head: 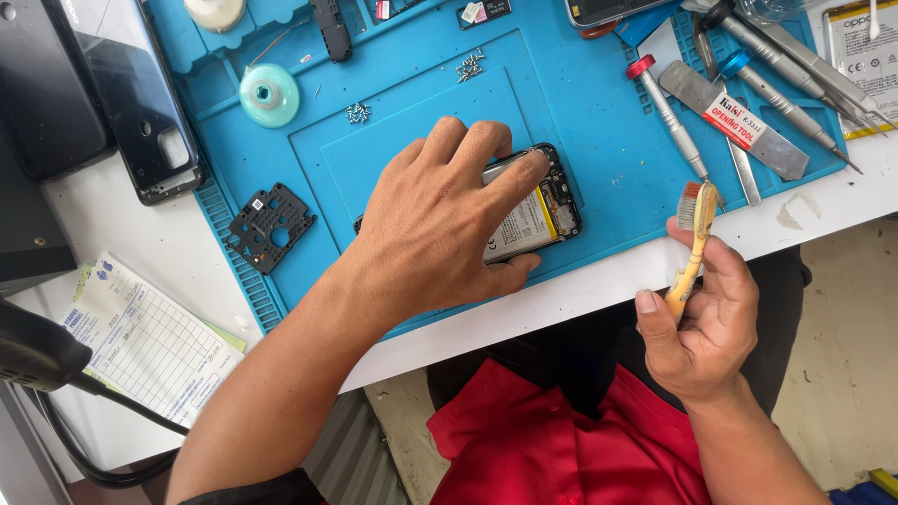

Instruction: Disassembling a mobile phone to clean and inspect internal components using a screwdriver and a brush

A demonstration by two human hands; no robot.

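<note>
The left hand (435, 220) is pressing down flat on the opened black smartphone with its exposed battery (535, 208), fingers clamped over its top edge, on the blue silicone repair mat (599, 140). The right hand (706, 313) is gripping a small wooden-handled brush (693, 238) just right of the phone, bristles up; the phone's long axis is running left to right, tilted slightly.

A white-and-yellow rectangular label (524, 224) covers the battery of the opened phone near the blue mat's front edge. A red-and-white label (739, 114) sits on the flat metal blade at the mat's right side. A white gridded paper form (140, 341) lies at the desk's left front corner
</note>
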